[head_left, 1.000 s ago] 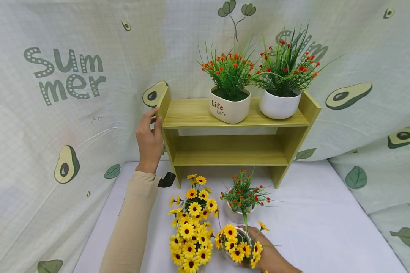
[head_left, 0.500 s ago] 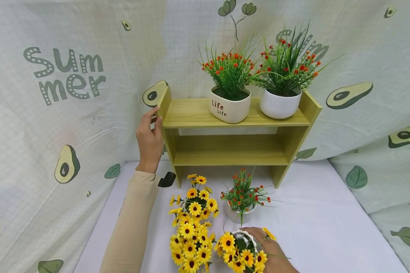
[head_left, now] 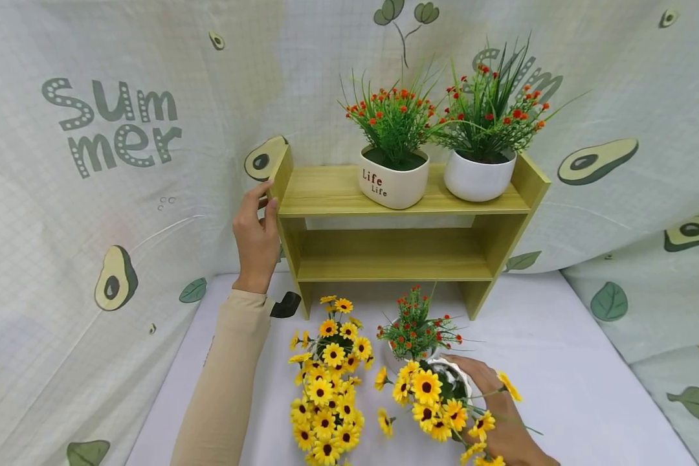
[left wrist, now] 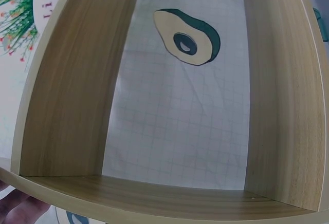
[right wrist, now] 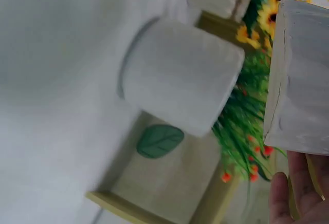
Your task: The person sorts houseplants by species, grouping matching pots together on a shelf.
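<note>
My left hand (head_left: 256, 239) is at the outer left side of a two-tier wooden shelf (head_left: 396, 255), its index finger and thumb touching the side panel. In the left wrist view, its fingers (left wrist: 23, 208) show outside that panel (left wrist: 169, 206). My right hand (head_left: 495, 404) grips a white pot (right wrist: 303, 80) of yellow artificial sunflowers (head_left: 426, 387), held up in front of the shelf. Just behind it, a white pot (right wrist: 180, 75) of red-flowered greenery (head_left: 410, 330) stands on the table.
On the top tier stand a cream "Life" pot (head_left: 393, 188) and a round white pot (head_left: 479, 178), both with red-flowered grass. More potted sunflowers (head_left: 326, 388) stand left of my right hand on the white table (head_left: 536, 362). A printed curtain (head_left: 151, 220) hangs behind.
My right hand has moved the sunflower pot rightward and up toward the shelf, and it now overlaps the red-flowered pot in the head view. The left hand has stayed at the shelf side.
</note>
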Tool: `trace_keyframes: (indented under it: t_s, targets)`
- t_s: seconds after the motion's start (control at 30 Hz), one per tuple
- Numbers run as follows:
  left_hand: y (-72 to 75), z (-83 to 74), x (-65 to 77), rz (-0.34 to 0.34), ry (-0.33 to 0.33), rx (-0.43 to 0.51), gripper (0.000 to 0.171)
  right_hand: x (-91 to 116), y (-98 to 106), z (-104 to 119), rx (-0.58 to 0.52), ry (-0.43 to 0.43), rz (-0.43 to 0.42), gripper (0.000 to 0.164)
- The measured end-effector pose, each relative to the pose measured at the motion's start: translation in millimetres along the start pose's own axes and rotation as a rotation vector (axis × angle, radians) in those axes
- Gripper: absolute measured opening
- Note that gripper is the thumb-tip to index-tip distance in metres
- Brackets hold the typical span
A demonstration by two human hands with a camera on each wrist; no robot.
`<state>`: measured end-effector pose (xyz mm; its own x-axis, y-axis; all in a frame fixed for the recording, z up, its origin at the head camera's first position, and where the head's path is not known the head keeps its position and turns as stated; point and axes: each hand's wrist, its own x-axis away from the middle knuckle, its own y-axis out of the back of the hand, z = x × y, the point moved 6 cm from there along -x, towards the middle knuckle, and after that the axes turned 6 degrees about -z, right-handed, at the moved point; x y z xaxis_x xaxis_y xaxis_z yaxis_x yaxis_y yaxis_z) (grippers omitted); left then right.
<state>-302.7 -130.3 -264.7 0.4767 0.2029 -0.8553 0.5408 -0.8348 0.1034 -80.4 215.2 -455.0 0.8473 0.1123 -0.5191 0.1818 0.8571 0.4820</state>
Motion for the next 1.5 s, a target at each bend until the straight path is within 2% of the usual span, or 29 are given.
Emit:
trace_keyframes:
  t_s: [0.07, 0.1, 0.27, 0.4, 0.43, 0.63, 0.83, 0.97, 1.13, 1.33, 1.5]
  targets:
    - [-0.3, 0.1, 0.0, -0.001, -0.001, 0.002, 0.030, -9, 8, 7, 0.024, 0.066, -0.040, 0.086]
    - [-0.3, 0.3, 0.1, -0.002, 0.000, 0.002, 0.030, -15, 12, 13, 0.072, 0.147, -0.069, 0.085]
    - [0.1, 0.5, 0.0, -0.009, 0.005, 0.001, 0.031, -42, 33, 44, 0.102, 0.255, -0.148, 0.084]
    - [0.6, -0.2, 0.0, -0.017, -0.004, 0.000, 0.031, -60, 46, 63, 0.115, 0.328, -0.199, 0.062]
    - [0.6, -0.2, 0.0, -0.020, -0.004, 0.001, 0.031, -64, 48, 63, 0.122, 0.339, -0.208, 0.062]
    - [0.2, -0.9, 0.1, -0.024, -0.012, 0.001, 0.030, -84, 56, 41, 0.202, 0.324, -0.249, 0.087]
    - [1.1, 0.0, 1.0, -0.021, -0.006, 0.000, 0.030, -110, 55, 33, 0.378, 0.310, -0.325, 0.090]
    - [2.3, 0.5, 1.7, -0.021, 0.005, -0.002, 0.030, -124, 50, 28, 0.446, 0.283, -0.382, 0.087]
    - [3.0, 0.7, 1.6, -0.024, 0.009, -0.011, 0.030, -137, 45, 19, 0.471, 0.281, -0.430, 0.082]
    - [1.5, 0.9, 1.4, -0.021, 0.011, -0.011, 0.030, -146, 45, 11, 0.482, 0.284, -0.450, 0.103]
    - [-0.8, 0.0, 0.8, -0.015, 0.005, -0.010, 0.030, -151, 46, 4, 0.457, 0.286, -0.479, 0.092]
